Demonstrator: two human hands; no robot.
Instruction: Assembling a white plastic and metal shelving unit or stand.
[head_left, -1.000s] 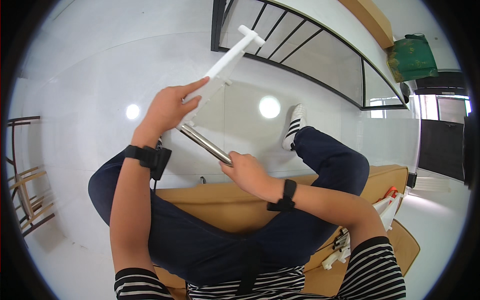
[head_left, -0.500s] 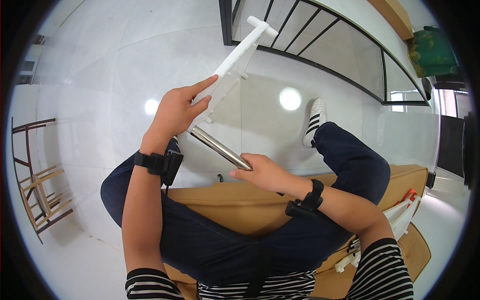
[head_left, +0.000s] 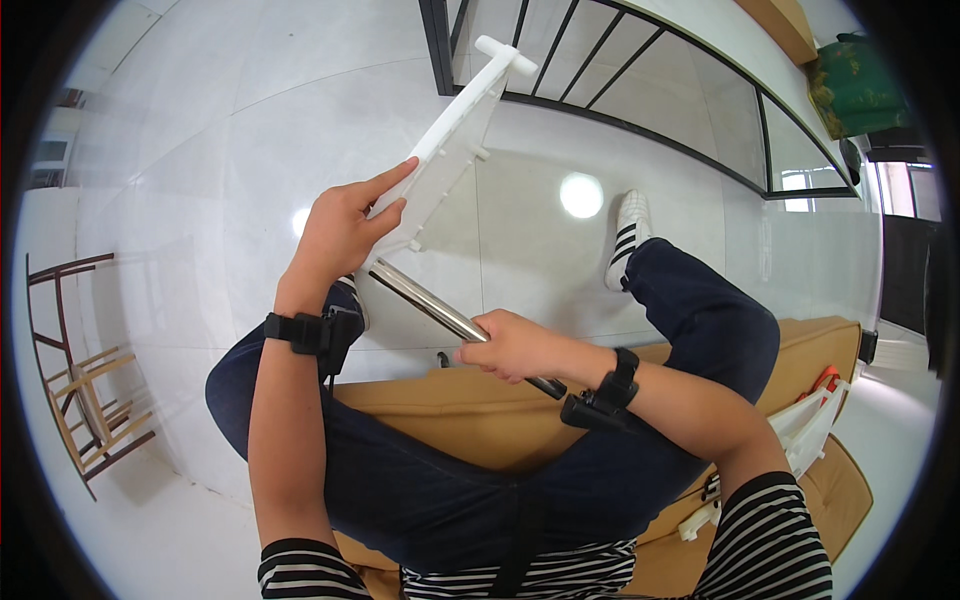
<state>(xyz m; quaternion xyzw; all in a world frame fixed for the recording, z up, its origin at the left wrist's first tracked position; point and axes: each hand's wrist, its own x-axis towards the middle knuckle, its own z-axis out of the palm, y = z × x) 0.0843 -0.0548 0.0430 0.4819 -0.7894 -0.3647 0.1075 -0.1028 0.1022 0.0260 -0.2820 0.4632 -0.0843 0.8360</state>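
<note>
A white plastic panel (head_left: 450, 150) with short pegs along one edge and a crosswise round bar at its far end slants away above the floor. My left hand (head_left: 345, 225) is closed on its near end, index finger laid along the long edge. My right hand (head_left: 525, 347) wraps around a shiny metal tube (head_left: 425, 300), whose lower end sticks out past my palm. The tube's upper end lies at the panel's near corner, under my left hand; whether it touches or sits in the panel I cannot tell.
I sit on a tan cushioned seat (head_left: 430, 400), knees apart. On it at right lie more white plastic parts (head_left: 800, 440) and a bit of red. A black metal frame (head_left: 640, 125) stands ahead, a wooden rack (head_left: 95, 400) at left, a green bag (head_left: 855, 90) at far right.
My right hand's hold on the tube has shifted, so the tube's lower end now shows beyond the palm. The panel and my left hand have moved slightly left in view.
</note>
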